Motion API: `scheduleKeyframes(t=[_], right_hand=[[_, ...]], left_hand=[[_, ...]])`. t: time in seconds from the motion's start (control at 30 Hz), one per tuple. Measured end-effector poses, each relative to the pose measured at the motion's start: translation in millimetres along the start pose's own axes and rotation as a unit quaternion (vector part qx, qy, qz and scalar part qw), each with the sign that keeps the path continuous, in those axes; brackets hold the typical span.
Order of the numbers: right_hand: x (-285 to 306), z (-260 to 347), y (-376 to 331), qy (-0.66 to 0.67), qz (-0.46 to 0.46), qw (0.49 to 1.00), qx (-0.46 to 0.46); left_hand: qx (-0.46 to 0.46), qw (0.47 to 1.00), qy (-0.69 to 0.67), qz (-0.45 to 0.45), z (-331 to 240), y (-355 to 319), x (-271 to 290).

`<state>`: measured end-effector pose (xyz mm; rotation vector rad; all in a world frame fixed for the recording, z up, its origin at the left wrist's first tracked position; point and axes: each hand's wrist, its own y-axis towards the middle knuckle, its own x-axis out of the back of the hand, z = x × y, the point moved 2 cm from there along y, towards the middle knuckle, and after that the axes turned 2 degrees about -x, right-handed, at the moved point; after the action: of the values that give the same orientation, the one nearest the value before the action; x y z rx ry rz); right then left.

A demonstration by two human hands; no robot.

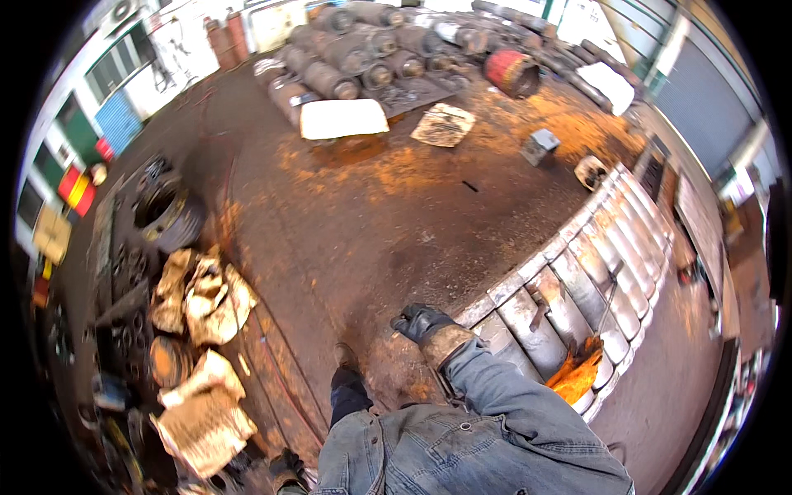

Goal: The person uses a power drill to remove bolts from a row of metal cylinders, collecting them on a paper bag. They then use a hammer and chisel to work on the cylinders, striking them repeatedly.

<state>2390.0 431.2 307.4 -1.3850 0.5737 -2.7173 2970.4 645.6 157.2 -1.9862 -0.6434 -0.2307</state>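
Denim jacket (445, 450) — right grip (421, 322) curled, left grip (286, 466) unclear; can't tell holds — any writing blurred.

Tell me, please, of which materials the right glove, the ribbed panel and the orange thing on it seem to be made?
Right glove: perhaps leather or coated fabric; it looks dark, creased and slightly shiny.
Ribbed panel: most likely metal, worn; its ribs gleam silvery between brownish stains.
Orange thing: probably cloth, seemingly limp and crumpled, but plastic is possible.

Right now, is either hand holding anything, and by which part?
Right hand: nothing visible in its grip. Left hand: too near the picture's edge to tell.
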Motion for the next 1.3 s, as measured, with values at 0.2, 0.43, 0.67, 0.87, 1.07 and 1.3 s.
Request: scheduleKeyframes(t=[0.2, 0.43, 0.67, 0.87, 1.07, 1.3], right_hand=[[-4, -87, 78, 0.131, 0.040, 0.966, -0.220], [-12, -179, 29, 0.209, -0.057, 0.864, -0.455], [-32, -236, 33, 0.137, -0.049, 0.831, -0.537], [62, -315, 121, 0.173, -0.071, 0.821, -0.540], [246, -375, 243, 0.166, -0.211, 0.829, -0.490], [379, -480, 320, 0.196, -0.260, 0.823, -0.465]], left_hand=[[-0.025, 0.994, 0.092, 0.057, -202, 78, -92], [-0.150, 0.938, 0.172, 0.260, -478, 171, -268], [-0.191, 0.884, 0.146, 0.400, -641, 155, -525], [-0.199, 0.884, 0.256, 0.337, -628, 5, -695], [-0.183, 0.882, 0.332, 0.281, -650, -53, -793], [-0.129, 0.877, 0.397, 0.240, -718, -19, -961]])
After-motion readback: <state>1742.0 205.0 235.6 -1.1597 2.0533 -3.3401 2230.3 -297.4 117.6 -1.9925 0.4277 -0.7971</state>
